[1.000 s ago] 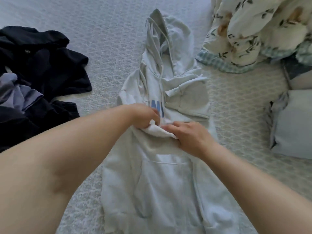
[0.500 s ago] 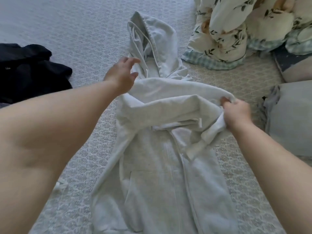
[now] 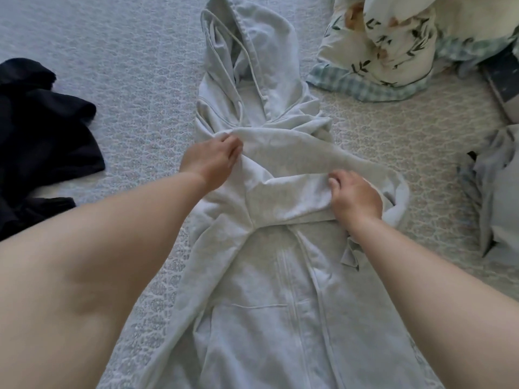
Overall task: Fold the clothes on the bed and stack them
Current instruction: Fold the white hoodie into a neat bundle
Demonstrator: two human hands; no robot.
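A pale grey hoodie lies lengthwise on the bed, hood pointing away from me, its sleeves folded across the chest. My left hand pinches the sleeve fabric at the left shoulder. My right hand grips the cuff end of a folded sleeve over the right side of the chest. A loop of sleeve bulges out beyond my right hand.
Dark clothes are heaped at the left edge of the patterned bedspread. A floral duvet is bunched at the top right, and a grey-blue folded item lies at the right edge.
The sleeve has been drawn across the chest and laid down. My left hand dropped from near the hood to the shoulder; my right hand came inward with the cuff.
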